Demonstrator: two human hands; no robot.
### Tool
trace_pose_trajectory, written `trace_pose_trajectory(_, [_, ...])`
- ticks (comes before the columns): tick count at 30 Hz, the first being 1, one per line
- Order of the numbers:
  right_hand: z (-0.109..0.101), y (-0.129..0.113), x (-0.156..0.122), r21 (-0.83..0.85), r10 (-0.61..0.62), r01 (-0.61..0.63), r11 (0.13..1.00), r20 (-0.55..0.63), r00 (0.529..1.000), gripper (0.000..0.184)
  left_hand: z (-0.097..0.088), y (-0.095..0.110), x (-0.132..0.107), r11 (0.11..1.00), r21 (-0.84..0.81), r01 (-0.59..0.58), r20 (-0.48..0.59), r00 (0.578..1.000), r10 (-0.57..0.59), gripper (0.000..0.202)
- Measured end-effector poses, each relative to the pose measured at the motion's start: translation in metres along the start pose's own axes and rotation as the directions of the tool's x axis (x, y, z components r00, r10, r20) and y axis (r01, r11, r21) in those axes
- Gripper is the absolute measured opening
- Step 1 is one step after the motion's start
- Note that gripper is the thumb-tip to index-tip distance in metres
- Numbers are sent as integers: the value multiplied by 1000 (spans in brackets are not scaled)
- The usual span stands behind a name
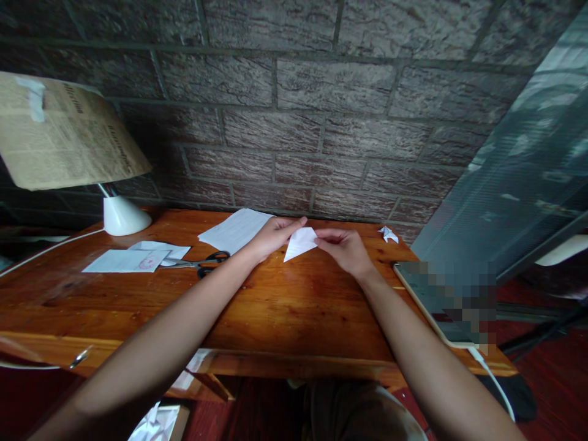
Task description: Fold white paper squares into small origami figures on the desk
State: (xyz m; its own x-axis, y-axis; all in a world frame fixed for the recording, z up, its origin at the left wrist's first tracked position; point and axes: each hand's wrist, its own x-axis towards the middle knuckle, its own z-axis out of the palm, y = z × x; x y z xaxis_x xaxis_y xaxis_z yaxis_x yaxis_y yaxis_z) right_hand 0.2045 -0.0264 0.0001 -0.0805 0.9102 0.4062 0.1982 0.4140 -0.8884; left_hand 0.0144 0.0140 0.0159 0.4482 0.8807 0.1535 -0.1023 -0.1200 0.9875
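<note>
A small folded piece of white paper (301,242), pointed at its lower end, is held between my two hands above the wooden table. My left hand (278,236) grips its left side, with the thumb stretched along the upper edge. At the right corner, the fingertips of my right hand (342,246) pinch the paper. Behind my left hand lies a stack of white paper sheets (236,229). Black-handled scissors (214,264) rest left of my left forearm, their blades toward the loose papers.
White papers (126,261), one with a red stamp, lie at the left by a lamp (124,214). A folded paper figure (389,234) sits at the table's back right. A tablet (432,300) with a white cable is at the right edge. A brick wall (298,135) stands behind.
</note>
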Motion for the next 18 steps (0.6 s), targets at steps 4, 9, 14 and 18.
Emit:
trace_pose_trajectory(4, [1, -1, -1, -52, -16, 17, 999, 31, 999, 22, -7, -1, -1, 998, 64, -7, 122, 993, -1, 38])
trace_pose_trajectory(9, [1, -4, -2, -40, -11, 13, 999, 65, 998, 22, -11, -3, 0, 999, 38, -4, 178, 984, -2, 38])
trace_pose_trajectory(14, [1, -7, -2, 11, 15, -16, 1000, 64, 998, 23, -8, -2, 1, 991, 89, -95, 167, 983, 79, 38])
trace_pose_trajectory(18, [1, -8, -2, 71, 50, -54, 996, 60, 997, 24, -6, 0, 1, 966, 161, -200, 159, 972, 175, 36])
